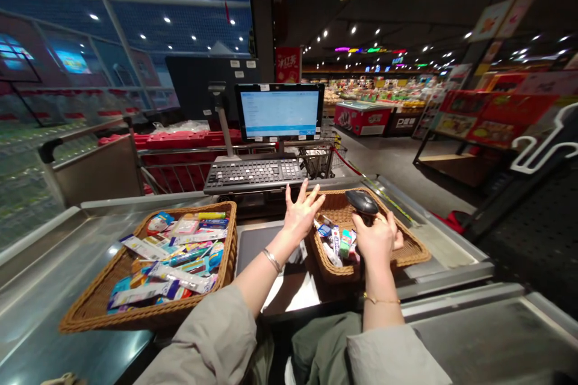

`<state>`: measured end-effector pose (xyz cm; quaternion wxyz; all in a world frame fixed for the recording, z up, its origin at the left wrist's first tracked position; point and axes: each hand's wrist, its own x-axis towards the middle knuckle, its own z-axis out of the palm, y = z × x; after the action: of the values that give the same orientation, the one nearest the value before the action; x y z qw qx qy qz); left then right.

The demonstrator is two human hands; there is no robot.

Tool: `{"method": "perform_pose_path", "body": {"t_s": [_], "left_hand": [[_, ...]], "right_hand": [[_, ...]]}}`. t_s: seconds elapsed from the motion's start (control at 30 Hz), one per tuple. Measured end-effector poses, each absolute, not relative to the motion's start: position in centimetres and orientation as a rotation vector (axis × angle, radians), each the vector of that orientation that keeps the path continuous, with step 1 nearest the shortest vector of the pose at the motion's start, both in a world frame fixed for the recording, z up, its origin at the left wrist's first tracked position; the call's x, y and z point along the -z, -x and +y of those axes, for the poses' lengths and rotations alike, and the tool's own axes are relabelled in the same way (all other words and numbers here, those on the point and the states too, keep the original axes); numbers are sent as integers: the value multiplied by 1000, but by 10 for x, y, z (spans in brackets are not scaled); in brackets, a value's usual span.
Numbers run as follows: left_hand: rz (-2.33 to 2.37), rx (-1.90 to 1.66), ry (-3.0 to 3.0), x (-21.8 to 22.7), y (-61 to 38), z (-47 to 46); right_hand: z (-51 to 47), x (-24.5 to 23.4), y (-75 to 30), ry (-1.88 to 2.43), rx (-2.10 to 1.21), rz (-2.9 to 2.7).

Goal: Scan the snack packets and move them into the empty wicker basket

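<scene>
My right hand is closed around the handle of a black barcode scanner, held over the right wicker basket. That basket holds several small packaged items. My left hand hovers open with fingers spread above the left rim of the same basket, just in front of the keyboard. It holds nothing. A larger wicker basket on the left is filled with several toothpaste boxes and toothbrush packs.
A checkout monitor stands behind the keyboard on the steel counter. Red shopping carts sit behind the counter. A dark scanner plate lies between the baskets. Shop displays line the aisle at right.
</scene>
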<state>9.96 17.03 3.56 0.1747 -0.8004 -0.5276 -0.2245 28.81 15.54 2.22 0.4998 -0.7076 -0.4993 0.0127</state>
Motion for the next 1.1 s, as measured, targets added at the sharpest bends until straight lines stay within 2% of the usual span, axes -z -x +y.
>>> {"method": "perform_pose_path", "body": {"t_s": [0.53, 1.1], "left_hand": [[-1720, 578, 2054, -29, -38, 144], [-1960, 488, 1827, -34, 80, 100]], "right_hand": [[146, -35, -247, 1684, -37, -1265], [138, -35, -176, 1552, -118, -1410]]}}
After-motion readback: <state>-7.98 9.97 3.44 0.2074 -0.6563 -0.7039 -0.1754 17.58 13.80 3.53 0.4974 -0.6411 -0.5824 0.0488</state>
